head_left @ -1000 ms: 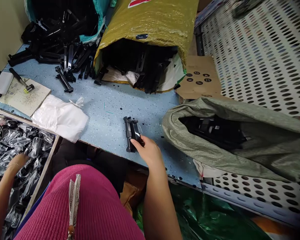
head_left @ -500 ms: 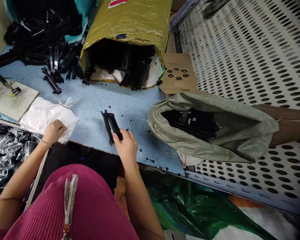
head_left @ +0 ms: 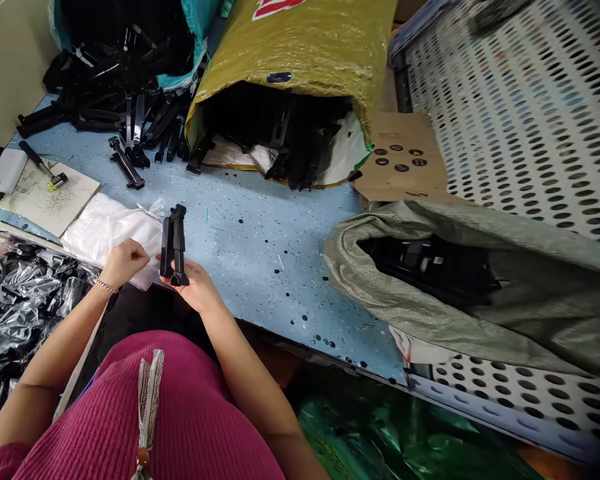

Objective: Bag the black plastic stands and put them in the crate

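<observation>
in the head view, a black plastic part (head_left: 179, 230) is grasped in the right hand (head_left: 195, 283), at the right end of a white plastic packet (head_left: 105, 223) on a blue speckled tabletop (head_left: 250, 267). the left hand (head_left: 123, 263) is held at the packet's near edge, its fingers bunched; whether anything is pinched there cannot be told. loose black parts (head_left: 100, 113) are heaped beyond the packet, beside a yellow sack (head_left: 300, 47) filled with similar pieces. a grey sack (head_left: 480, 327) is seen well to the packet's right, wrapped pieces (head_left: 30, 313) to its near left.
</observation>
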A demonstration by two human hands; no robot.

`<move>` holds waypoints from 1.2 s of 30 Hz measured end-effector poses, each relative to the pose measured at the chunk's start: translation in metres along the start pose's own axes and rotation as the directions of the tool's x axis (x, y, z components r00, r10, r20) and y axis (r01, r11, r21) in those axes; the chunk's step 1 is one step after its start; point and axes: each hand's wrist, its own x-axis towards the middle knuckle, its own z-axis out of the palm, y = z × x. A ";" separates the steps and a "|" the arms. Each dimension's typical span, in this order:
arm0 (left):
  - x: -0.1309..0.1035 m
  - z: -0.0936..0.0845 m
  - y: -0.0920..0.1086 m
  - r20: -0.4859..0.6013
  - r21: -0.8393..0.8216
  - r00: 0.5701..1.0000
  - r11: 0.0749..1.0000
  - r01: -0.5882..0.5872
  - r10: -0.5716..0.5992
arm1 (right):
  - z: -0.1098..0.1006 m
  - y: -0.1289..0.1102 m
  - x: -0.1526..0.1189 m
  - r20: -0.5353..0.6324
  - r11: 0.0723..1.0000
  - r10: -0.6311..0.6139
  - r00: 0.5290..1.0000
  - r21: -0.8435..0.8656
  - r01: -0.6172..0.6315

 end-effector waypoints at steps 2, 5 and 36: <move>-0.005 -0.001 0.000 -0.060 0.047 0.997 0.998 -0.041 0.044 | -0.006 0.002 -0.005 -0.061 1.000 0.004 0.998 0.021 -0.003; -0.009 -0.003 -0.003 -0.072 0.202 0.954 0.941 -0.270 0.290 | -0.022 0.005 -0.031 0.046 0.997 0.071 0.996 0.026 -0.072; -0.069 -0.013 0.032 -0.054 0.396 0.831 0.776 -0.490 0.553 | 0.002 0.027 -0.042 0.229 0.965 0.258 0.939 -0.006 -0.263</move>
